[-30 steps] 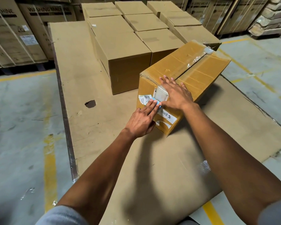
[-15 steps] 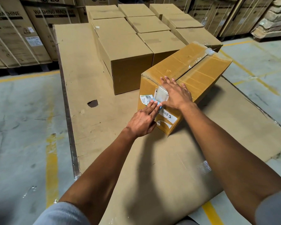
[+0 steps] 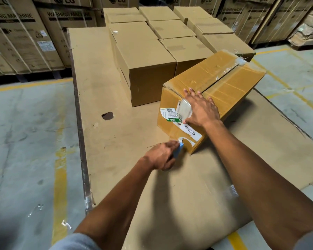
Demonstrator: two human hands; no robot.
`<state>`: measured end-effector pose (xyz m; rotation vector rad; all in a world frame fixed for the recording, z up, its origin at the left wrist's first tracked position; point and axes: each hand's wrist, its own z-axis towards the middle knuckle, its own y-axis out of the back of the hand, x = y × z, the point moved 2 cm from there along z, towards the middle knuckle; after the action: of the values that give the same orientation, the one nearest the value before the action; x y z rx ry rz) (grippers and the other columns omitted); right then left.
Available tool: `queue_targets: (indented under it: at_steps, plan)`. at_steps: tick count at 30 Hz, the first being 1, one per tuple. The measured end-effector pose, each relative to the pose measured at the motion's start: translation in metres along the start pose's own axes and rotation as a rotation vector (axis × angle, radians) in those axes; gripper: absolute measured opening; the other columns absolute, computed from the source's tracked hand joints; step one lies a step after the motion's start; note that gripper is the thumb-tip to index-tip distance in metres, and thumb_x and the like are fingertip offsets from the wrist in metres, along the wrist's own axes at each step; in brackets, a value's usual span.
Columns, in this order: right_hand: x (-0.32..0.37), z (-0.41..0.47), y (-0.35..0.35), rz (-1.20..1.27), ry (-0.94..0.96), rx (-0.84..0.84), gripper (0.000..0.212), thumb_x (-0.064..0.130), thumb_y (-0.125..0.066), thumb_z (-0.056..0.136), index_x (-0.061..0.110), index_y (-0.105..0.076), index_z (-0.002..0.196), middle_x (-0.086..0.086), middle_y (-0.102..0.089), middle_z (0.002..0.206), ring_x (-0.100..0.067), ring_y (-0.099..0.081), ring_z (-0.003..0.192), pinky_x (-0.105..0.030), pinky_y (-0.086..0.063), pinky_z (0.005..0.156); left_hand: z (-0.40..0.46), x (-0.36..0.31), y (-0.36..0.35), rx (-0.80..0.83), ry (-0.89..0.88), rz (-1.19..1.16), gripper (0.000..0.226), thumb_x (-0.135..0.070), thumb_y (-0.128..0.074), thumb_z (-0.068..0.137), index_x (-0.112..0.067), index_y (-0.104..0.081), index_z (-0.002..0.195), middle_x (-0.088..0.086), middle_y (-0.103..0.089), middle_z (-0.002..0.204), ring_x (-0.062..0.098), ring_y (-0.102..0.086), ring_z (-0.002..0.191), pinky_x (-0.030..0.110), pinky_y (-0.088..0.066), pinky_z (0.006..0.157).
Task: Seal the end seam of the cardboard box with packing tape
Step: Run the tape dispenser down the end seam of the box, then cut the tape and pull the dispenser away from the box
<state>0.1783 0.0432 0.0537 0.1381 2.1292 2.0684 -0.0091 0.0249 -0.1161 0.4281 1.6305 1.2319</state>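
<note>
A worn cardboard box (image 3: 231, 87) sits skewed on a flat cardboard sheet (image 3: 105, 147), its near end face covered with torn labels. Clear packing tape (image 3: 226, 70) runs along its top seam and a strip (image 3: 183, 109) comes down over the near end. My right hand (image 3: 200, 110) lies flat on the box's near top edge, pressing on that strip. My left hand (image 3: 161, 155) is low at the box's bottom front corner, closed around a small blue tool (image 3: 178, 150) that I cannot identify; it is blurred.
Several sealed brown boxes (image 3: 145, 56) stand in rows just behind and left of the worn box. Large LG washing-machine cartons (image 3: 22, 38) line the back. A hole (image 3: 107, 116) marks the sheet. Concrete floor with yellow lines lies on both sides.
My left hand has dropped from the middle of the end face, beside my right hand, down to the box's bottom corner, carrying the blue tool. My right hand stays on the top edge.
</note>
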Motion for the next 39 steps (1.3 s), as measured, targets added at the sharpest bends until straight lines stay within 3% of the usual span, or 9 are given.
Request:
queue_targets:
  at_steps: [10,13,20,23,28,31,34,36,39]
  plan:
    - [-0.004,0.003,-0.004,0.000,0.050,-0.026,0.129,0.067,-0.080,0.076,0.031,0.003,0.168,0.000,-0.002,0.178,-0.032,-0.014,0.163,-0.060,-0.019,0.129,0.006,-0.006,0.034,-0.254,-0.015,-0.044,0.073,-0.023,-0.068,0.091,0.011,-0.050,0.154,0.033,-0.052,0.156,0.046,-0.052,0.147,0.051,-0.047,0.120]
    - [-0.004,0.002,-0.004,0.031,0.049,-0.025,0.127,0.067,-0.078,0.079,0.024,0.001,0.169,-0.002,-0.003,0.178,-0.031,-0.013,0.163,-0.060,-0.018,0.129,0.007,-0.007,0.052,-0.334,0.028,-0.119,0.070,-0.025,-0.061,0.090,0.010,-0.054,0.151,0.031,-0.056,0.154,0.041,-0.055,0.146,0.044,-0.044,0.123]
    - [0.001,-0.017,0.003,0.204,0.258,-0.183,0.082,0.031,-0.069,0.096,0.021,-0.025,0.165,-0.002,-0.019,0.176,-0.023,-0.012,0.164,-0.051,-0.011,0.133,-0.013,-0.018,0.089,-0.439,0.199,-0.343,0.067,-0.026,-0.060,0.086,-0.006,-0.063,0.150,0.011,-0.066,0.150,0.022,-0.065,0.136,0.028,-0.048,0.116]
    - [0.003,-0.026,0.002,0.286,0.321,-0.085,0.080,0.023,-0.069,0.096,0.030,-0.029,0.164,0.001,-0.024,0.175,-0.023,-0.016,0.164,-0.055,-0.019,0.132,-0.020,-0.020,0.100,-0.461,0.330,-0.508,0.065,-0.026,-0.064,0.085,-0.015,-0.067,0.149,0.001,-0.071,0.145,0.010,-0.068,0.130,0.033,-0.053,0.113]
    - [0.011,-0.035,0.026,0.350,0.323,0.229,0.092,0.018,-0.080,0.091,0.039,-0.029,0.164,-0.004,-0.026,0.174,-0.032,-0.028,0.158,-0.050,-0.030,0.124,-0.032,-0.036,0.115,-0.443,0.362,-0.853,0.054,-0.014,-0.061,0.092,-0.014,-0.069,0.146,-0.002,-0.079,0.129,0.011,-0.071,0.093,0.035,-0.061,0.079]
    - [0.017,-0.031,0.031,0.626,0.296,0.379,0.089,0.007,-0.077,0.092,0.029,-0.030,0.164,-0.004,-0.038,0.169,-0.023,-0.041,0.153,-0.039,-0.040,0.120,-0.038,-0.039,0.119,-0.449,0.362,-0.966,0.048,0.000,-0.053,0.102,-0.012,-0.069,0.145,0.003,-0.078,0.130,0.012,-0.075,0.097,0.036,-0.062,0.082]
    - [0.020,-0.030,0.024,1.144,0.104,0.548,0.071,0.011,-0.074,0.096,0.025,-0.041,0.157,-0.007,-0.048,0.163,-0.025,-0.053,0.144,-0.046,-0.046,0.118,-0.045,-0.041,0.123,-0.443,0.374,-1.105,0.049,-0.005,-0.051,0.098,-0.011,-0.071,0.143,0.012,-0.076,0.133,0.022,-0.077,0.105,0.036,-0.064,0.083]
    - [0.022,-0.031,0.015,1.278,0.008,0.589,0.055,0.027,-0.077,0.096,0.025,-0.054,0.146,-0.008,-0.061,0.149,-0.029,-0.064,0.131,-0.047,-0.052,0.110,-0.049,-0.040,0.124,-0.424,0.382,-1.189,0.053,-0.009,-0.051,0.093,-0.009,-0.071,0.143,0.017,-0.075,0.134,0.029,-0.075,0.110,0.037,-0.065,0.086]
    - [0.031,-0.035,0.006,1.394,-0.049,0.550,0.035,0.022,-0.078,0.095,0.015,-0.067,0.128,-0.015,-0.072,0.132,-0.027,-0.075,0.113,-0.042,-0.063,0.095,-0.052,-0.036,0.124,-0.389,0.386,-1.262,0.053,-0.006,-0.050,0.093,-0.010,-0.071,0.142,0.019,-0.075,0.132,0.032,-0.075,0.113,0.039,-0.061,0.087]
